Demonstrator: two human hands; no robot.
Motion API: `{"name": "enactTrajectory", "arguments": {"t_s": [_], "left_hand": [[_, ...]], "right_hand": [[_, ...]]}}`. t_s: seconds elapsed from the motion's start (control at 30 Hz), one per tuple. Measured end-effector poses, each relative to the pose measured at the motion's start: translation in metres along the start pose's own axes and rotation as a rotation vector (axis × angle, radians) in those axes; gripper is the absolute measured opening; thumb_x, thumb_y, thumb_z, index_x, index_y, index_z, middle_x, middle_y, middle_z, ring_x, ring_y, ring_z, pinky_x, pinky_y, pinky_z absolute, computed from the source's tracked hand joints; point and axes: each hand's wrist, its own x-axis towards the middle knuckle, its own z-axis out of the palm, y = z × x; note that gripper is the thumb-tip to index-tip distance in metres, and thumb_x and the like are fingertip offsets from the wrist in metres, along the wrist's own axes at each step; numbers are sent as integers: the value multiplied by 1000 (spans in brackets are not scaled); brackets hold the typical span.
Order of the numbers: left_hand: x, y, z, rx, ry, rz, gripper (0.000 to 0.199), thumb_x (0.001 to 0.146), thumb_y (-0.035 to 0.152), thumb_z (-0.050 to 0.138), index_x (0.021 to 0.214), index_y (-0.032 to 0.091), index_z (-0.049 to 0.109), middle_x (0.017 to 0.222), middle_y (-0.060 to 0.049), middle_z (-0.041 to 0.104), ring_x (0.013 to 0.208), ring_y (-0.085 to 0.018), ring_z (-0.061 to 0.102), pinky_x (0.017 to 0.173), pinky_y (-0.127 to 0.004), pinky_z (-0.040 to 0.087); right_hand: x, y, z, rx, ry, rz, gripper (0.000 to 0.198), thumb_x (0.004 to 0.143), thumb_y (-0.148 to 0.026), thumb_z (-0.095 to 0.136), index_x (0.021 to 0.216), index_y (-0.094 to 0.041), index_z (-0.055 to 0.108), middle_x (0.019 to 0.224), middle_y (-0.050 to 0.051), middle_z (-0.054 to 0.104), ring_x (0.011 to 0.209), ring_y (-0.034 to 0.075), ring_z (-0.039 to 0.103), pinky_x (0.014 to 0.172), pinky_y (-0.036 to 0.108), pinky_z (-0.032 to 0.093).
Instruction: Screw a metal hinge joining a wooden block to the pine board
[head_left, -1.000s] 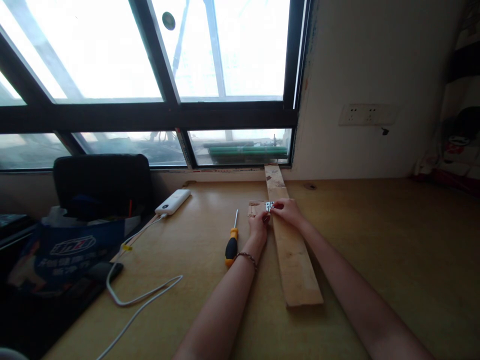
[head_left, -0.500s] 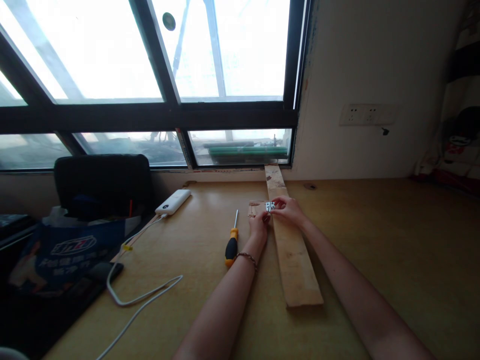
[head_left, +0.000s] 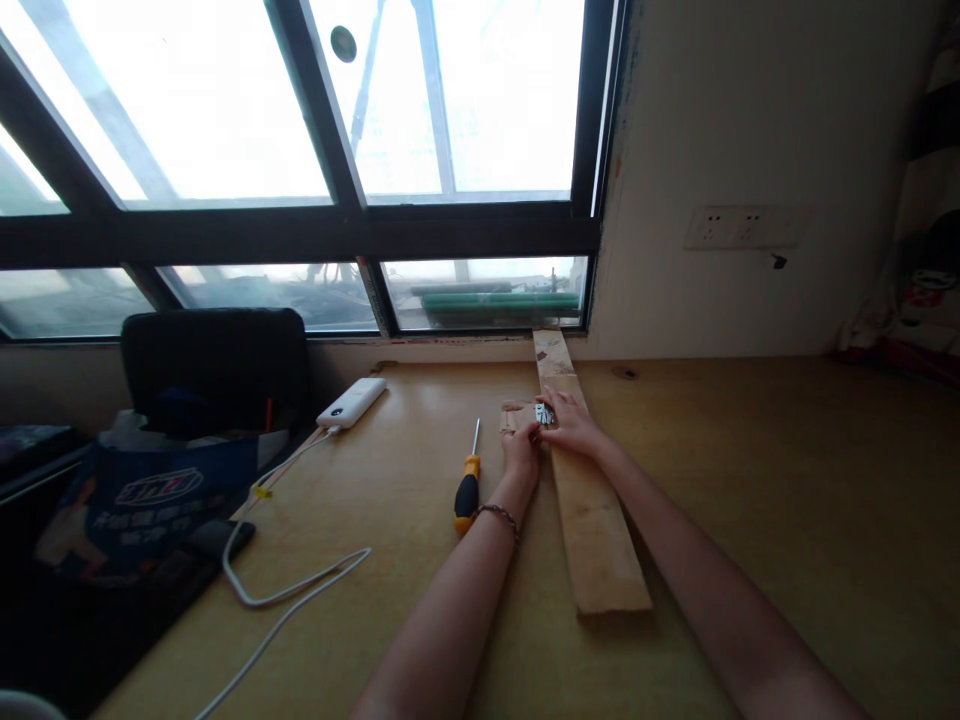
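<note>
A small silvery metal hinge [head_left: 544,413] lies where a short wood piece [head_left: 512,418] meets a long wooden board [head_left: 600,540]. My left hand [head_left: 520,452], with a bracelet at the wrist, is closed at the near edge of the hinge and short piece, its fingertips pinched together there. From the right, my right hand [head_left: 573,425] reaches over the long board, its fingers and thumb closed around the hinge's right side. Fingers hide part of the hinge. Left of my left forearm, a yellow-and-black screwdriver [head_left: 466,492] rests on the table, its shaft pointing away.
A white power bank [head_left: 352,402] with a white cable [head_left: 292,598] lies on the wooden table [head_left: 405,640], to the left. Beyond the table's left edge are a black chair [head_left: 214,355] and a blue bag [head_left: 150,510]. The long board's far end reaches the window.
My right hand's fingers have shifted over the hinge, with the thumb now lower and nearer my left hand. The view has moved slightly, so everything sits a little further right.
</note>
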Motion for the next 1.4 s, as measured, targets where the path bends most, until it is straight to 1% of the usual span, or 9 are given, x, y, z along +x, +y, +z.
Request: {"name": "enactTrajectory", "arguments": {"t_s": [0.37,0.63,0.8,0.87,0.93,1.03,1.17,1.27,1.4], "left_hand": [[1,-2,-2,-10,-56,-12,21,51,9,64,71,11,59,67,-3,62,60,-12,59,58,-22,44],[-5,0,1,34,-16,57,21,53,9,64,73,12,58,72,-4,63,61,-12,59,59,-23,45],[-34,6,7,119,147,-52,11,64,18,61,70,15,52,69,-4,60,61,-12,58,61,-25,45],[-54,18,7,202,193,-119,10,67,21,59,70,17,51,67,-3,57,61,-13,57,59,-25,45],[-72,40,1,386,242,-56,9,66,20,59,71,17,52,69,-3,56,61,-12,55,58,-25,43],[-80,87,-24,662,24,361,13,67,15,54,79,20,56,81,-4,59,73,-15,56,64,-26,45],[-58,142,-75,1389,-424,814,34,69,6,44,88,25,64,100,-6,62,103,-24,50,91,-40,37],[-40,155,-100,1805,-673,894,46,72,5,43,108,30,59,122,-3,54,119,-25,39,100,-45,27],[-30,149,-98,1980,-949,927,40,79,11,44,113,31,55,128,-2,50,127,-20,32,106,-43,17]], "right_hand": [[6,4,3,63,54,36,59,57,-29,70,111,-19,50,116,9,53,114,25,42,94,37,34],[6,6,5,41,73,30,57,59,-31,69,112,-19,51,120,9,50,113,24,43,95,36,34],[4,7,4,55,93,7,57,59,-36,71,110,-19,51,116,8,53,110,23,46,92,36,36],[4,7,4,57,97,2,59,58,-38,72,110,-19,51,115,8,53,109,23,46,91,36,36],[4,7,4,57,93,3,61,56,-38,73,110,-20,51,116,8,52,109,23,46,91,36,37],[5,8,4,58,78,2,60,56,-38,74,109,-20,53,116,8,52,107,23,47,90,36,37],[5,9,4,62,86,7,60,55,-37,75,109,-20,53,112,8,54,108,23,47,89,36,37],[6,11,5,57,83,13,61,55,-38,75,108,-20,53,113,8,54,109,24,47,90,37,37],[6,12,6,38,74,10,61,56,-39,74,109,-21,53,119,8,51,110,25,46,91,37,36]]}}
